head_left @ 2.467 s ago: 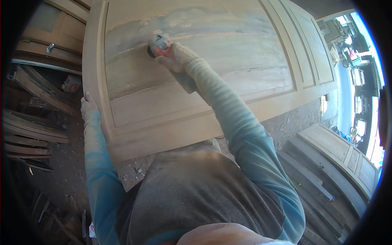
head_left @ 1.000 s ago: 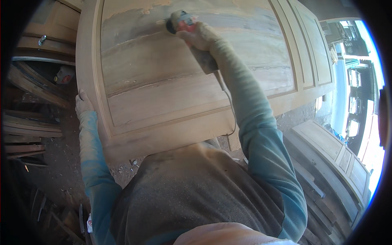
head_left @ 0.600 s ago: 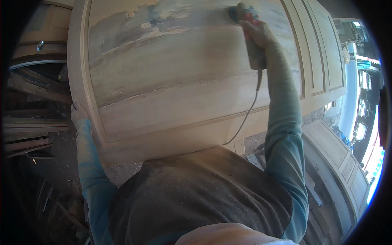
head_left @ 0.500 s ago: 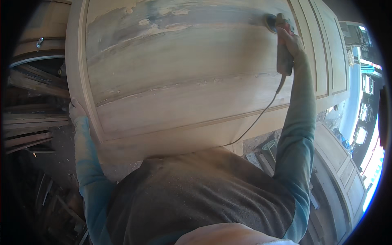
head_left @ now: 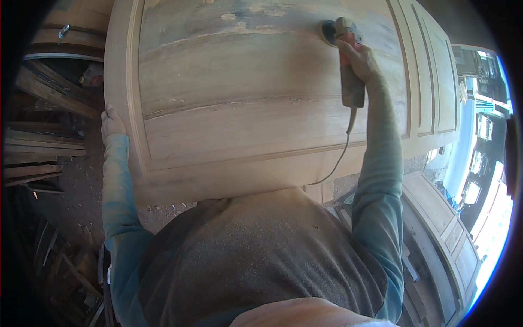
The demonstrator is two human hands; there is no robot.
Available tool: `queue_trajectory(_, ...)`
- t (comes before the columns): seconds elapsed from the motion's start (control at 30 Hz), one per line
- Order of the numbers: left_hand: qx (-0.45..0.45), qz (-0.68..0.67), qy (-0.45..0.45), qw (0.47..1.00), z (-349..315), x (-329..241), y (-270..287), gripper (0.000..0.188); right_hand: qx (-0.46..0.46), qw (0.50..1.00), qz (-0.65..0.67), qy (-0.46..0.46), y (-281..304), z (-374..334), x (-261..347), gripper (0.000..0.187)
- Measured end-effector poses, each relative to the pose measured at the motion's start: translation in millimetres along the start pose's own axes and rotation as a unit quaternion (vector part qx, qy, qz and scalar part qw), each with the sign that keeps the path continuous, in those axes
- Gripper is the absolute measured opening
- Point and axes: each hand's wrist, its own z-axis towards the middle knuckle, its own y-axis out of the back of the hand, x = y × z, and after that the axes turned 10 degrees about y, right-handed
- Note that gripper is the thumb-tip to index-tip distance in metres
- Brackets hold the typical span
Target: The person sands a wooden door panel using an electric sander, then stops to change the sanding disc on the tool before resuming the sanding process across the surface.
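The grinder (head_left: 352, 84) has come left in the head view, away from the right-hand moulding (head_left: 403, 71), since half a second ago. My right fingers (head_left: 349, 48) wrap its body, its disc (head_left: 328, 32) at the upper right of the big panel in the door (head_left: 229, 182); my left fingers (head_left: 105, 121) lie at the door's left edge, gripping or merely resting, I cannot tell. Tilting or lingering could gouge the wood; a snagged cord (head_left: 341, 158) could jerk my stroke. The disc's contact is unclear, the cord's lower end hidden, the door's top cut off.
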Motion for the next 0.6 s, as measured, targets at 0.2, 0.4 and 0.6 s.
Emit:
queue_trajectory(0.2,0.017,-0.072,-0.042,0.996,-9.3,-6.9,5.3,0.077,0.078,0.980,-0.011,0.183,-153.6,-1.3,190.5,0.055)
queue_trajectory(0.4,0.048,-0.114,-0.065,0.990,2.9,9.2,-1.6,0.072,0.103,0.980,-0.061,0.159,-209.6,11.4,266.0,0.053)
queue_trajectory(0.6,0.024,-0.080,-0.058,0.995,4.7,-0.5,1.6,0.075,0.040,0.988,-0.010,0.152,-126.2,55.9,153.7,0.050)
